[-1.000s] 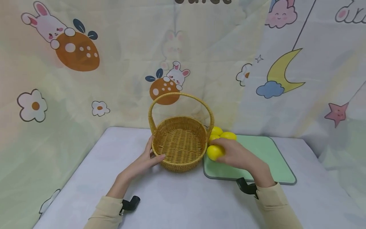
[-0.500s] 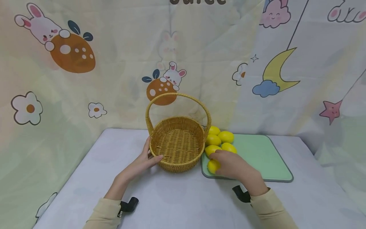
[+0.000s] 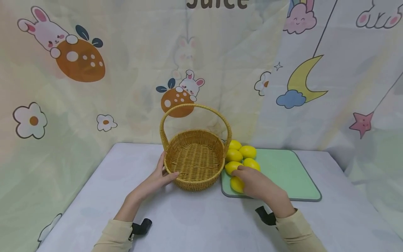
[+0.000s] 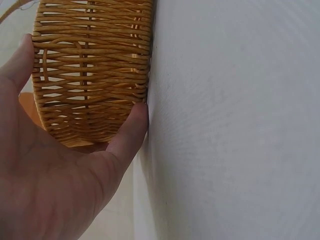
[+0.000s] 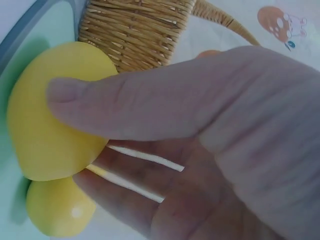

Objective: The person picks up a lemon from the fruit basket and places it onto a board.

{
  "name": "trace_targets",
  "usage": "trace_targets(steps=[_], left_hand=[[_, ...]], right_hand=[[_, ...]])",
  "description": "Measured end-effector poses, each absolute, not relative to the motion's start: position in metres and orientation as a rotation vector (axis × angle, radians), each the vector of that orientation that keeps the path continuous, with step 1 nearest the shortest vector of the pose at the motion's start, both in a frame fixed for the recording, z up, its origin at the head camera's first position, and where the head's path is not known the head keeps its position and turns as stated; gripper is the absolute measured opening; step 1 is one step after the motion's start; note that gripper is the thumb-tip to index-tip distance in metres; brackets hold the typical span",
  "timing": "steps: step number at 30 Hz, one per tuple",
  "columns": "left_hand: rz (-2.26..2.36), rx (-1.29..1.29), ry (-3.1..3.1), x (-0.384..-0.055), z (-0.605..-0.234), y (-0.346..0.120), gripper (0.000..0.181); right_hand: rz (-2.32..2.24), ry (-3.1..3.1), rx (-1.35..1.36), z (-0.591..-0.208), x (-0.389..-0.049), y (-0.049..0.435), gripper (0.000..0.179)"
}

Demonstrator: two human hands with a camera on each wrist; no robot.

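A round woven basket (image 3: 195,185) with a tall arched handle stands on the table. My left hand (image 3: 157,178) holds its left side, thumb at the front rim; in the left wrist view, that hand (image 4: 60,170) spans the wicker wall (image 4: 95,70). My right hand (image 3: 259,183) grips a yellow lemon (image 3: 237,184) at the front left of the green board (image 3: 283,175). The right wrist view shows the thumb laid across this lemon (image 5: 55,115), fingers on its far side. Behind it sit several lemons (image 3: 234,155) in a cluster, partly overlapped by the hand.
The grey-edged board lies just right of the basket, near the table's (image 3: 195,220) back edge. A printed cloth backdrop (image 3: 132,70) hangs behind the table. Each wrist carries a black camera mount (image 3: 141,226).
My right hand has come down and forward with the lemon, from near the basket's right rim to the board's front left. More lemons now show behind it. The left hand keeps its hold.
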State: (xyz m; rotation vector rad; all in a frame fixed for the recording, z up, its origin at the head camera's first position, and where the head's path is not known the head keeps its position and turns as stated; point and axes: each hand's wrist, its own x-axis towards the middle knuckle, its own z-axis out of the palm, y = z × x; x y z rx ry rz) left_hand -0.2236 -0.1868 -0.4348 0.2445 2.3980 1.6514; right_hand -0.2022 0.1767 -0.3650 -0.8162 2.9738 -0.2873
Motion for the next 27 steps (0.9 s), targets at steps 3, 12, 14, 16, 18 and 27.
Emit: trace_targets(steps=[3,12,14,16,18,27], left_hand=[[1.657,0.242,2.395,-0.225,-0.435,-0.187,0.102],[1.669,0.251,2.394,-0.226,-0.437,-0.186,0.104],[1.671,0.252,2.394,-0.227,-0.436,-0.185,0.104],[1.671,0.260,2.396,-0.227,-0.436,-0.185,0.104],[1.669,0.262,2.399,-0.226,-0.436,-0.185,0.103],[1.631,0.246,2.428,-0.223,-0.434,-0.188,0.104]], right_hand=[[-0.308,2.972,-0.874,-0.367,-0.204,0.175,0.044],[-0.329,2.982,-0.888,-0.371,-0.210,0.178,0.044],[-0.346,2.974,-0.864,-0.370,-0.211,0.180,0.045],[-0.370,2.962,-0.838,-0.367,-0.213,0.184,0.045],[-0.401,2.943,-0.792,-0.363,-0.213,0.187,0.044],[-0.483,2.964,-0.693,-0.349,-0.219,0.207,0.046]])
